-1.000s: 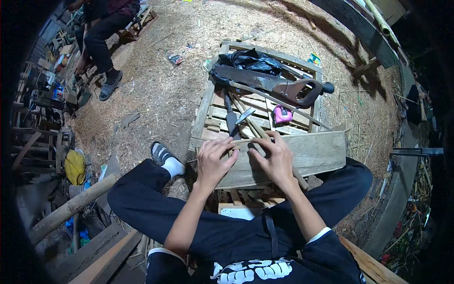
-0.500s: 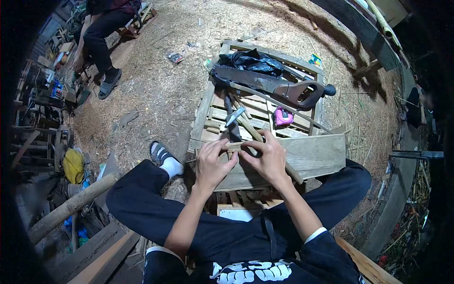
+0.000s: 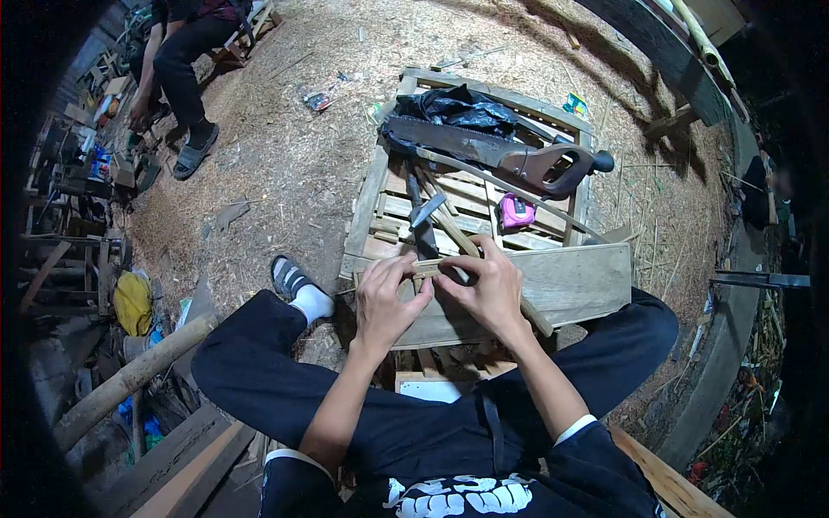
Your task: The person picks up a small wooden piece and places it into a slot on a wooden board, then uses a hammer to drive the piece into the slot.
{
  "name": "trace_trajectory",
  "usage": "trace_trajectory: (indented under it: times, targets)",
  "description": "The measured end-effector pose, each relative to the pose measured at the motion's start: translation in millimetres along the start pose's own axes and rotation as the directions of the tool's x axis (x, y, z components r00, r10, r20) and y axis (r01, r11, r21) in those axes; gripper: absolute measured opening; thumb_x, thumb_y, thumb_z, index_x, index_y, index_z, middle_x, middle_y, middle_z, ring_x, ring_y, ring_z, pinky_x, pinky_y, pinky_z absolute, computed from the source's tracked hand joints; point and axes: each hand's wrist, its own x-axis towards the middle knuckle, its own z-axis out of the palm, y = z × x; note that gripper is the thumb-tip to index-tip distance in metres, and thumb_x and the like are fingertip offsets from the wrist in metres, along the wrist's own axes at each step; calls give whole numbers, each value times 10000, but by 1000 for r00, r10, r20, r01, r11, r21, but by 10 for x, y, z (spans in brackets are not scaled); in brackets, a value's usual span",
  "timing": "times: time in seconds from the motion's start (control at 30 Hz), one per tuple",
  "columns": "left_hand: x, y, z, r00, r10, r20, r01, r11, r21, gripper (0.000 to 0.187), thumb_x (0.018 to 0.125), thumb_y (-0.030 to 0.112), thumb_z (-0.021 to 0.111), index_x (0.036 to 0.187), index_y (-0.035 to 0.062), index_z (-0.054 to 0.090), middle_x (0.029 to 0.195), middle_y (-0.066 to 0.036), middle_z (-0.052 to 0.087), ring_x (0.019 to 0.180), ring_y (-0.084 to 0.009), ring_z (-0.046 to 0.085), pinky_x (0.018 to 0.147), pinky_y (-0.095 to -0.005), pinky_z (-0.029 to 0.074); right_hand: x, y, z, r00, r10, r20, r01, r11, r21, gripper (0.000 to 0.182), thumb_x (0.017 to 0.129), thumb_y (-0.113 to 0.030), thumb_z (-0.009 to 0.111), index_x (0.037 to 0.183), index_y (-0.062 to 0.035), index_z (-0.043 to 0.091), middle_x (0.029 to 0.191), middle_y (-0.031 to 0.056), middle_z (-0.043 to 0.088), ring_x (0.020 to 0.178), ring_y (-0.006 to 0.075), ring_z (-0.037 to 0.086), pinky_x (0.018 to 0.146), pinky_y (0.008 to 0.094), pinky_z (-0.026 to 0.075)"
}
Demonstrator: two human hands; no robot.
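Observation:
Between the fingertips of my left hand [image 3: 382,298] and my right hand [image 3: 490,289] is a small wooden strip [image 3: 427,270]. Both hands are closed in a pinch, one at each end of it. They are above a wide wooden board [image 3: 570,281] lying across the near side of a slatted pallet [image 3: 370,198]. Just beyond my hands lies a hammer with a metal head [image 3: 427,211]. A long wooden stick [image 3: 537,318] passes partly hidden under my right hand. A pink tape measure [image 3: 518,211] rests on the slats to the right.
A handsaw [image 3: 466,145] lies across the pallet, in front of a black plastic bag [image 3: 458,108]. Another person [image 3: 180,73] sits at the upper left. A round pole [image 3: 129,380] and scrap wood are at the left. Wood shavings [image 3: 285,164] cover the ground.
The view has shifted very slightly. My hands keep the same pinch on the wooden strip in nearly the same place.

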Motion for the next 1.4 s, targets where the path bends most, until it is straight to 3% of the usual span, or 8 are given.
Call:
trace_trajectory:
  times: [0.3, 0.4, 0.6, 0.73, 0.83, 1.13, 1.33, 1.4]
  targets:
    - [-5, 70, -258, 995, 56, 87, -61, 997, 51, 413, 807, 85, 707, 1217, 49, 685, 1316, -103, 722, 1382, -347, 552, 1172, -472, 379, 4, 8, -25, 997, 67, 47, -66, 998, -17, 259, 781, -331, 889, 996, -189, 864, 1195, 87, 707, 999, 309, 729, 789, 436, 595]
    - [-71, -27, -250, 991, -41, 128, 48, 997, -53, 387, 834, 72, 688, 1220, 48, 694, 1304, -113, 722, 1339, -344, 579, 1162, -468, 393, 6, 14, -34, 995, 69, 69, -69, 998, -3, 263, 789, -341, 888, 1004, -192, 864, 1202, 87, 707, 1009, 310, 727, 798, 438, 594]
    - [-59, 3, -208, 990, -89, 108, 95, 994, -57, 373, 852, 98, 717, 1225, 76, 724, 1269, -137, 730, 1269, -326, 626, 1144, -461, 414, 3, 53, -4, 996, 54, 73, -54, 999, 0, 274, 796, -353, 885, 1014, -190, 862, 1221, 85, 707, 1018, 316, 727, 802, 445, 594]
    - [-11, 39, -160, 998, -3, 64, 4, 1000, -18, 393, 810, 145, 783, 1195, 85, 736, 1226, -119, 747, 1210, -303, 659, 1135, -457, 413, -3, 60, 16, 998, 42, 37, -42, 999, -8, 293, 779, -354, 906, 1010, -179, 860, 1175, 81, 726, 947, 292, 745, 760, 410, 599]
    - [15, 74, -132, 994, 88, 65, -94, 991, 97, 368, 764, 173, 832, 1108, 79, 745, 1186, -98, 758, 1158, -276, 683, 1108, -453, 418, 5, 51, 9, 996, 69, 56, -69, 998, 1, 292, 783, -353, 898, 1018, -184, 860, 1193, 83, 723, 972, 302, 741, 780, 422, 599]
    - [21, 62, -25, 1000, -26, -2, 26, 998, 48, 205, 757, 163, 842, 905, 55, 751, 1119, -94, 780, 1090, -264, 711, 1055, -443, 432, 0, 56, 8, 996, 76, 41, -77, 997, 27, 310, 774, -364, 897, 1022, -181, 858, 1204, 90, 722, 1006, 313, 739, 800, 435, 603]
    - [157, -85, -193, 990, -33, 139, 45, 995, -84, 181, 818, 178, 843, 903, 24, 802, 1090, -127, 794, 1038, -296, 728, 968, -419, 532, -1, 54, 8, 997, 63, 35, -63, 998, 20, 327, 767, -357, 907, 1034, -174, 858, 1184, 92, 730, 996, 306, 741, 800, 428, 604]
    - [205, -120, -258, 933, -215, 287, 291, 922, -256, 226, 898, 142, 812, 1087, 18, 819, 1118, -147, 803, 1060, -288, 756, 969, -385, 565, -3, 69, 11, 999, 50, 21, -51, 999, 14, 333, 759, -344, 918, 1035, -169, 859, 1165, 82, 738, 980, 300, 745, 797, 421, 604]
